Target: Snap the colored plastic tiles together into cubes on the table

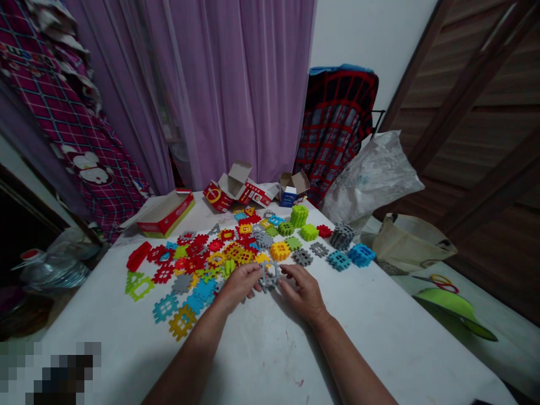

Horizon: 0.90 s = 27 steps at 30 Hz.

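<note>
The grey piece [269, 277] sits low over the tabletop [270, 349], right at the near edge of the block pile [219, 253], with the left hand [239, 284] and right hand [302, 291] both pinched shut on it from either side. To me it looks like two parts getting slotted together, so I'd line the notches up square and press evenly with the fingertips, no twisting. The opened boxes [236, 191] sit at the far end, well apart.
</note>
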{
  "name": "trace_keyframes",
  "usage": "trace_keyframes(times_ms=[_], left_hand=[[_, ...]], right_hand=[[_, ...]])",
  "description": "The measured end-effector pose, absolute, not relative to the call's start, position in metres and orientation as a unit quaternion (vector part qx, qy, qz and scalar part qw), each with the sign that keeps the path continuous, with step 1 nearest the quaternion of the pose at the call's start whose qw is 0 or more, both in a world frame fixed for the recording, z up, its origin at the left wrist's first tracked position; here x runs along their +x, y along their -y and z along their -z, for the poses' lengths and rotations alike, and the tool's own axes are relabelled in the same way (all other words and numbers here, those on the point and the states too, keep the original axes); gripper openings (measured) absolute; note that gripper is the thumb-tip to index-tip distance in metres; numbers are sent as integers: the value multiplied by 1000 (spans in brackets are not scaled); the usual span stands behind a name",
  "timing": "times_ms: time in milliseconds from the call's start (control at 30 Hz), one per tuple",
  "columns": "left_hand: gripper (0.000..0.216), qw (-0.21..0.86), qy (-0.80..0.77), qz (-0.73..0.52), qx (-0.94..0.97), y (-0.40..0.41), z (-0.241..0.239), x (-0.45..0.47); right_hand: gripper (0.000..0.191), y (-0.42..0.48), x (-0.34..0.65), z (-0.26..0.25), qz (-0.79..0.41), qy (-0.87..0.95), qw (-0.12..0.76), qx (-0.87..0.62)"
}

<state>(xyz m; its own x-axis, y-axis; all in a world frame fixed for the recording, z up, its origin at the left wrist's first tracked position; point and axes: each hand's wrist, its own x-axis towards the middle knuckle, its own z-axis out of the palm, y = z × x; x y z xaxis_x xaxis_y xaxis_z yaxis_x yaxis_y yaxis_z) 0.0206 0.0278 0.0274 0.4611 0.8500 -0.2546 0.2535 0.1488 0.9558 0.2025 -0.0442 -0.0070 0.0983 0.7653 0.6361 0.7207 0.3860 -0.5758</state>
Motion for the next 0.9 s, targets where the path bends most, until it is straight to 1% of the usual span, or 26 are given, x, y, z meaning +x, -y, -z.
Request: trace_keyframes(times_ms=[133, 233, 400, 567, 733, 900], left_hand=[[46, 642, -430, -275, 571, -25, -29, 25], [55, 651, -443, -291, 542, -23, -28, 29], [52, 641, -458, -328, 520, -22, -26, 35], [54, 633, -470, -345, 510, -20, -25, 38], [52, 635, -469, -348, 506, -15, -26, 41], [50, 640, -465, -349, 503, -14, -25, 43]], right_hand=[[23, 41, 202, 9, -18, 668, 503, -548], [19, 41, 200, 9, -5, 633, 512, -581], [14, 44, 195, 6, 14, 624, 505, -596], [24, 44, 185, 8, 49, 621, 486, -613], [22, 43, 183, 12, 83, 611, 479, -625], [22, 44, 181, 9, 87, 614, 476, -623]])
